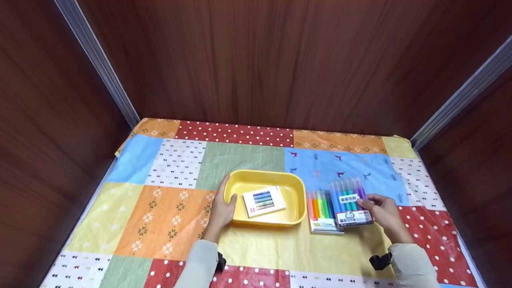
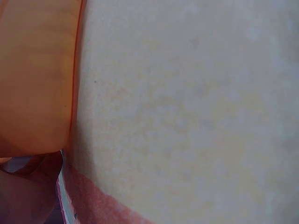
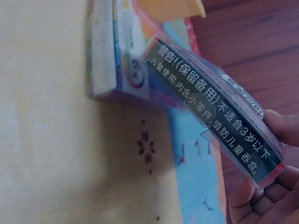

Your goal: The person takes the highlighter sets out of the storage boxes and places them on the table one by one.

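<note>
My left hand point(image 1: 222, 208) grips the left side of a yellow plastic basin point(image 1: 266, 174), thumb over the rim. Inside the basin lies a white box point(image 1: 252, 210) with coloured sticks pictured on it. With thumb and fingers my right hand point(image 1: 386, 216) holds a clear pack of markers point(image 1: 350, 204), blue, green and purple. The right wrist view shows its dark printed end point(image 3: 210, 109) tilted above the table. Another marker pack point(image 1: 319, 212), with pink, orange and green pens, lies right of the basin, partly covered by the held one. The left wrist view shows mostly the basin wall point(image 2: 37, 79) and blurred cloth.
A patchwork tablecloth point(image 1: 172, 216) covers the table. Brown wood-grain panels point(image 1: 256, 60) enclose it at the back and both sides, with metal strips point(image 1: 106, 60) at the corners. Each wrist wears a small black device, such as the right one point(image 1: 380, 261).
</note>
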The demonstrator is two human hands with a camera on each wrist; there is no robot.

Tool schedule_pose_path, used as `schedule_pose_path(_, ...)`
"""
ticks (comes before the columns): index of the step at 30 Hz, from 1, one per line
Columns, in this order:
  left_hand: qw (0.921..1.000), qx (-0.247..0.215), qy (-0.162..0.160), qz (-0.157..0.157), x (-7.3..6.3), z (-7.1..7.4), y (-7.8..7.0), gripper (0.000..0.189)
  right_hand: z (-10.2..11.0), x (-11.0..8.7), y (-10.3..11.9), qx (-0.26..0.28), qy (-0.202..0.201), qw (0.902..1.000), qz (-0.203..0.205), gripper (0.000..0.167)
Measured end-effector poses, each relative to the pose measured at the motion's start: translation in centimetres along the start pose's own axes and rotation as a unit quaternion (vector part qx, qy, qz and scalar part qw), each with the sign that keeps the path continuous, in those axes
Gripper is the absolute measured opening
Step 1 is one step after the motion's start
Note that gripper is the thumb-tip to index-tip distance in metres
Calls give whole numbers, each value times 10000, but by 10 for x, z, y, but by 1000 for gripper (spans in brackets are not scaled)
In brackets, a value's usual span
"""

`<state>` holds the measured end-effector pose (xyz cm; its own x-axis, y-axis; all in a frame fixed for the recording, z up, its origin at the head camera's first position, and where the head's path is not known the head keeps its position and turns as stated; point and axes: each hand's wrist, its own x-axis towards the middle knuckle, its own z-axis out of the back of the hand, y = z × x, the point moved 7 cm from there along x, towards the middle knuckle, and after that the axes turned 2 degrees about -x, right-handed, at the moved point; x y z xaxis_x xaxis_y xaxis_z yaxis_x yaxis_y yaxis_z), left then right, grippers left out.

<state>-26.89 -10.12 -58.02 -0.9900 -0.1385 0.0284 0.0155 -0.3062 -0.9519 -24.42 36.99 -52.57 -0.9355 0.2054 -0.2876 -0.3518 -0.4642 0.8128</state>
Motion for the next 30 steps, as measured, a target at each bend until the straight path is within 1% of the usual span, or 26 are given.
schedule_pose_path(2,10000,-6,10,36,0,-1,0,70,1,-1,-5,11,-19,10000,-64,35)
schedule_pose_path(6,9999,25,51,99,-1,-2,1,71,4,-2,-14,5,-76,9998,-187,29)
schedule_pose_path(9,10000,17,23,86,-1,-2,0,71,6,0,-19,37,-32,9996,-276,25)
schedule_pose_path(15,9999,40,14,97,0,1,1,73,9,3,-26,63,38,9990,-435,28)
schedule_pose_path(22,10000,24,-11,-75,0,1,0,70,10,1,-31,152,57,9988,-473,33)
schedule_pose_path(27,10000,-10,-4,-65,0,1,0,70,9,1,-37,133,129,9986,-499,29)
schedule_pose_path(30,10000,-22,-3,-21,0,0,0,71,10,1,-42,104,178,9983,-538,31)
